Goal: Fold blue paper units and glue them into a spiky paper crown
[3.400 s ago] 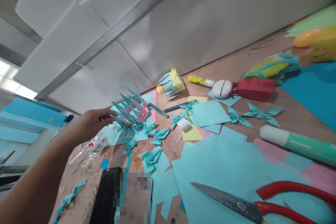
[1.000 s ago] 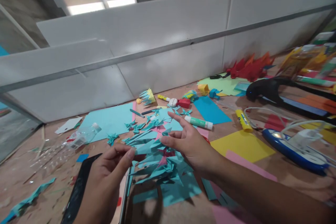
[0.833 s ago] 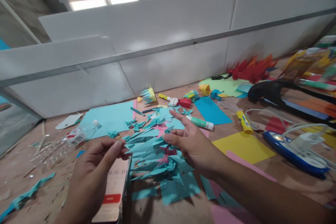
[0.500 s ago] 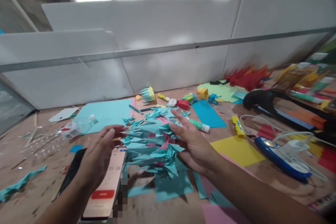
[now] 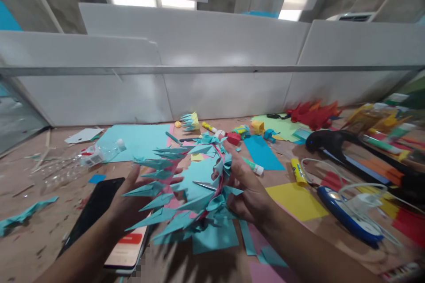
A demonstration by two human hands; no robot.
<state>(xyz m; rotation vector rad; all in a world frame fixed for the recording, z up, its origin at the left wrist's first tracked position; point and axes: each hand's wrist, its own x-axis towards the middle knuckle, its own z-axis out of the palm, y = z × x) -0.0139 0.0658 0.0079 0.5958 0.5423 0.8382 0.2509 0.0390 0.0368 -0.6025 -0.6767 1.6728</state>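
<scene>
Both my hands hold up a spiky teal folded-paper ring (image 5: pixel 186 185) with a pink band inside, tilted above the table. My left hand (image 5: pixel 133 199) supports its left side from below, fingers partly hidden behind the spikes. My right hand (image 5: pixel 249 190) grips its right edge, fingers curled round the rim. Through the ring I see light blue paper sheets and the blades of scissors (image 5: pixel 204 185) on the table. A phone (image 5: pixel 129 247) with a lit screen lies under my left forearm.
A second black phone (image 5: pixel 93 212) lies left. Glue sticks (image 5: pixel 299 171), a green marker (image 5: pixel 254 166), coloured paper sheets, a crushed plastic bottle (image 5: pixel 99 154), red paper shapes (image 5: pixel 312 112), a black tool (image 5: pixel 335 141) and a blue device with white cables (image 5: pixel 348 212) crowd the wooden table (image 5: pixel 33 239). White partition panels stand behind.
The paper ring has been lifted off the table and tilted upright between both hands. Earlier my left hand pinched one spike; now it cradles the ring's side. The camera has tilted up slightly.
</scene>
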